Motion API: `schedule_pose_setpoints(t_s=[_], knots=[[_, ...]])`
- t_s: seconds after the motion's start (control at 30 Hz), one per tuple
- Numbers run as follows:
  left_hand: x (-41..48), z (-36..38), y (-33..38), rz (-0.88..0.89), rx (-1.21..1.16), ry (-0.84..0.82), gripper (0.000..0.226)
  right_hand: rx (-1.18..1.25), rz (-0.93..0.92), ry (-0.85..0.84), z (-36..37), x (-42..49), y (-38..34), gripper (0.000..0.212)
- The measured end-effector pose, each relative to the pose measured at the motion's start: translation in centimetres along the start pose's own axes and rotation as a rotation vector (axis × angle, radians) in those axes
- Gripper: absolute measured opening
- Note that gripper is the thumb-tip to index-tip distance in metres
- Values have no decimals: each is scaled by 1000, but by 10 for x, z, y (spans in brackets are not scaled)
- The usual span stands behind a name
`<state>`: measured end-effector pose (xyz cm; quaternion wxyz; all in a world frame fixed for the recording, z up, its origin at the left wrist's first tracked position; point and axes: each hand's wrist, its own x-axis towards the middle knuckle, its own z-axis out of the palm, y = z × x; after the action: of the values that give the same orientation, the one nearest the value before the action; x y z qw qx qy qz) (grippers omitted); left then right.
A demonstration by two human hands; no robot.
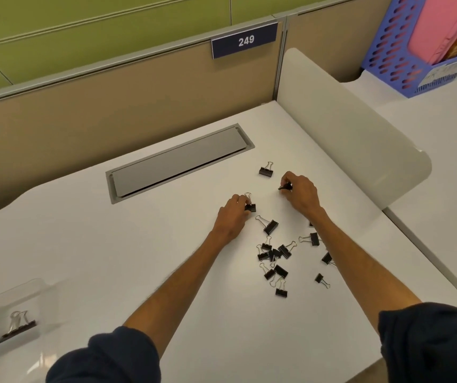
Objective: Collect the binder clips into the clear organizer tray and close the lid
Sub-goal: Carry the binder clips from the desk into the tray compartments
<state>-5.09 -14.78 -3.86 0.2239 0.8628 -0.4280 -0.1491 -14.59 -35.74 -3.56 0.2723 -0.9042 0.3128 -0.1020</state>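
The white desk (139, 244) ends at a tan partition wall (111, 106) along its far edge and at a low white divider (346, 134) along its right edge. A grey cable hatch (177, 161) is sunk into the surface near the far edge, left of the middle. The left half of the surface, between the hatch and the near edge, lies bare and open. At the near left corner sits the clear tray (14, 313), cut off by the frame, with a clip inside it (18, 326); its lid cannot be made out clearly.

The binder clips are all on the right half of the surface. A loose heap (274, 261) lies between the two forearms, and one larger clip (270, 225) sits just beyond it. A few more (311, 239) lie beside the right forearm, partly hidden by it. One clip (266, 170) stands alone nearest the far edge, apart from both hands.

The left hand (233, 214) rests low on the surface, its fingertips closed on a black clip (250, 207) whose wire handles stick up just past them. The right hand (302, 194) is near the divider, fingers curled and pinching another dark clip (285, 186) at the tips; only a small part of that clip shows.
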Motion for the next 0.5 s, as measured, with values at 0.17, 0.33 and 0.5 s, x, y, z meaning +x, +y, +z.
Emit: schedule_pose_setpoints(t_s=[0.17,0.33,0.5], knots=[[-29,-18,-18,-86,1,77,25,88,-80,-10,2,-6,-43,21],[-66,-51,-37,-127,-18,199,31,139,-250,-75,14,-10,-111,30],[-104,-87,-65,-229,-48,291,33,100,-352,-95,38,-19,-177,25]])
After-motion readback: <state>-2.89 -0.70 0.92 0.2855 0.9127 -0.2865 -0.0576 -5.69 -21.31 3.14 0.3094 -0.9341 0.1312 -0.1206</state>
